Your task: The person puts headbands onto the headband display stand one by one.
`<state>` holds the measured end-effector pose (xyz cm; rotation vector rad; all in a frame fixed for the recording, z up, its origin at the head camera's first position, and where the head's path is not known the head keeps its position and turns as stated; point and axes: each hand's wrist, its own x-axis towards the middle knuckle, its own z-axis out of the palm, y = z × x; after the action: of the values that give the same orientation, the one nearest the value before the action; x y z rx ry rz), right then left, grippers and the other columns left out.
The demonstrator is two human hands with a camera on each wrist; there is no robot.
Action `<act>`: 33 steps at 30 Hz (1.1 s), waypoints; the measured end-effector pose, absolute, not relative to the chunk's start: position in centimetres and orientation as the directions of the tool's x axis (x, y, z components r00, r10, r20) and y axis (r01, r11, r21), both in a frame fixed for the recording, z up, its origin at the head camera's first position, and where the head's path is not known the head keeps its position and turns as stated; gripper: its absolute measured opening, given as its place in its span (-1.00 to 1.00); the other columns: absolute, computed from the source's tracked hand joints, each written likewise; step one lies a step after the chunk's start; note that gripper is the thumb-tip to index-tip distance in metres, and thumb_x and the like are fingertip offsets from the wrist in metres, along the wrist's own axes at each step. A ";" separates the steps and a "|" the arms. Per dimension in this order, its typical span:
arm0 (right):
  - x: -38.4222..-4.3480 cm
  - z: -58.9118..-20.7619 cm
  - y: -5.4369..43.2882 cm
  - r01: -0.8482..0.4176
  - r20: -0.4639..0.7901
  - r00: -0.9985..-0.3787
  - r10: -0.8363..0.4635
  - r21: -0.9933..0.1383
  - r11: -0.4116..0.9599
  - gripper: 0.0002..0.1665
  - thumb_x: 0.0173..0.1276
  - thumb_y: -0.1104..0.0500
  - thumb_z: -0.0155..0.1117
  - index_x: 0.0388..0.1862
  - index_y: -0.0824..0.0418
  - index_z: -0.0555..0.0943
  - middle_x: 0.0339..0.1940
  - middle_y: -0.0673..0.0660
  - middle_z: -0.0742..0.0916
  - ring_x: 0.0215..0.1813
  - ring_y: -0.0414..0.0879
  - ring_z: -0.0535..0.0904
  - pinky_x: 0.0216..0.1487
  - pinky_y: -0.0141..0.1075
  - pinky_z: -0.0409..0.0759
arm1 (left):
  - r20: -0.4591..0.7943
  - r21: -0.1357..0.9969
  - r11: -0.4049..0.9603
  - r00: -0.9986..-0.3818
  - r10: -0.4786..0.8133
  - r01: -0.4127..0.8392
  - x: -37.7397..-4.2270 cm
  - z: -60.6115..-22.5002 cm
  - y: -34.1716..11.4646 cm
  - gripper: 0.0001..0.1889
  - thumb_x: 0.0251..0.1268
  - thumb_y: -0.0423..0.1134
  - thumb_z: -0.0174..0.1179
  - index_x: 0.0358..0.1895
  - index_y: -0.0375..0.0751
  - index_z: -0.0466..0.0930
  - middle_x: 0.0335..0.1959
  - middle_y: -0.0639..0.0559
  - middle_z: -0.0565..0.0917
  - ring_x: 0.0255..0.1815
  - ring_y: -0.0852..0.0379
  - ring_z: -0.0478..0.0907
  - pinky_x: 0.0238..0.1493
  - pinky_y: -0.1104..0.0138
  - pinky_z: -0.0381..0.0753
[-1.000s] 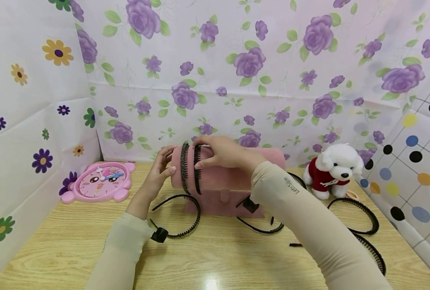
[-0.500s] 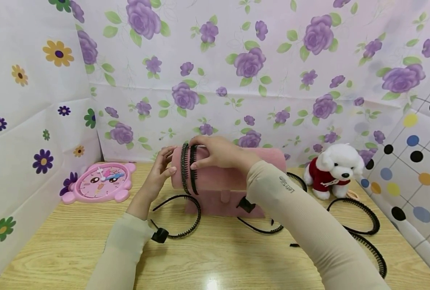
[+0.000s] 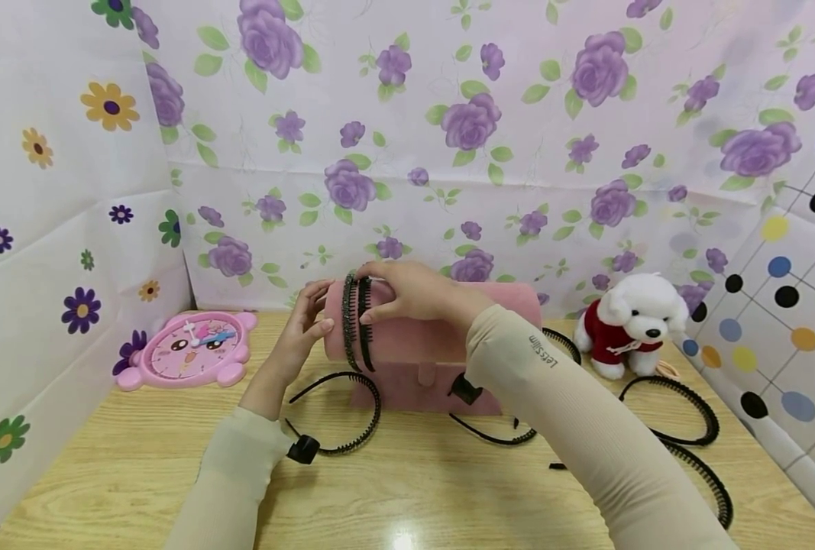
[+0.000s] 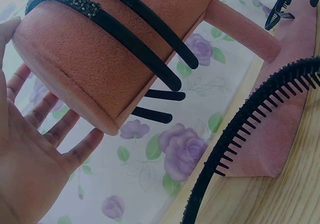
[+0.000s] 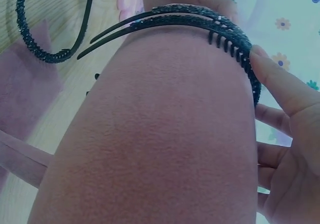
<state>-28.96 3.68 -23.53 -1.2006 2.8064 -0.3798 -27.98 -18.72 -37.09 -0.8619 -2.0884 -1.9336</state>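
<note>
A pink plush roll (image 3: 434, 332) lies sideways on a pink base (image 3: 407, 389), with two black headbands near its left end. The outer headband (image 3: 348, 328) has glittery stones on top; the inner toothed headband (image 3: 365, 340) sits right beside it. My right hand (image 3: 417, 294) holds the inner headband, thumb on its front and fingers over the back. At the roll's left end rests my left hand (image 3: 295, 336), thumb in front and fingers behind. The left wrist view shows these fingers (image 4: 62, 116) spread and fairly straight against the end. The headband tips (image 4: 172, 81) stick out past the roll.
Another toothed headband (image 3: 376, 412) lies before the base at left, one (image 3: 496, 437) at its right. More headbands (image 3: 709, 428) lie at right. A pink clock (image 3: 190, 347) is at left, a white plush dog (image 3: 634, 321) at right, a floral cloth (image 3: 414, 153) behind.
My right hand has slid the inner headband left along the roll, narrowing the gap to the outer one. My left hand has stayed at the roll's end.
</note>
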 end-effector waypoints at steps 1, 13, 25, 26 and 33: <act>-28.9 -23.5 3.8 -0.705 0.035 -0.691 -0.722 -0.251 0.663 -0.17 0.22 -0.23 0.30 0.43 -0.05 0.30 0.39 0.01 0.48 0.42 0.02 0.36 0.44 -0.06 0.27 | 0.492 0.859 -0.008 -0.820 0.294 0.512 -28.0 -37.1 -18.7 -0.39 0.38 -0.29 -0.07 0.47 0.01 0.04 0.41 0.03 0.18 0.37 0.16 0.19 0.17 0.44 0.40; -26.8 -21.9 6.3 -0.710 0.101 -0.690 -0.716 -0.281 0.645 -0.17 0.26 -0.18 0.30 0.46 -0.05 0.27 0.46 0.00 0.40 0.49 -0.01 0.26 0.49 -0.07 0.17 | 0.491 0.860 -0.009 -0.823 0.285 0.510 -28.0 -37.1 -18.7 -0.39 0.36 -0.31 -0.07 0.47 0.02 0.05 0.39 0.07 0.21 0.35 0.14 0.20 0.19 0.40 0.38; -24.5 -21.3 10.0 -0.722 0.174 -0.691 -0.702 -0.231 0.653 -0.27 0.27 -0.12 0.30 0.37 0.09 0.39 0.40 0.11 0.46 0.47 0.06 0.28 0.47 -0.01 0.19 | 0.498 0.857 -0.015 -0.820 0.282 0.515 -28.0 -37.4 -18.8 -0.38 0.35 -0.33 -0.08 0.47 0.00 0.04 0.39 0.08 0.21 0.35 0.17 0.21 0.18 0.42 0.37; -24.3 -21.3 10.3 -0.724 0.183 -0.689 -0.701 -0.227 0.652 -0.28 0.27 -0.11 0.31 0.36 0.10 0.41 0.39 0.12 0.46 0.46 0.06 0.29 0.47 0.00 0.20 | 0.499 0.856 -0.015 -0.820 0.282 0.516 -28.0 -37.4 -18.8 -0.38 0.35 -0.33 -0.08 0.47 -0.01 0.04 0.39 0.07 0.21 0.34 0.17 0.21 0.18 0.41 0.37; -22.8 -21.5 13.2 -0.765 0.296 -0.644 -0.705 -0.233 0.601 -0.37 0.25 0.02 0.36 0.27 0.17 0.49 0.30 0.11 0.55 0.42 0.07 0.34 0.43 0.03 0.23 | 0.499 0.855 -0.010 -0.817 0.288 0.519 -28.1 -37.3 -18.8 -0.38 0.35 -0.34 -0.09 0.47 -0.02 0.04 0.40 0.07 0.20 0.34 0.18 0.21 0.18 0.38 0.37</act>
<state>-22.84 13.19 -21.52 -1.3738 2.9629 -0.5696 -28.12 -18.79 -37.32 -0.8599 -2.0770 -1.9312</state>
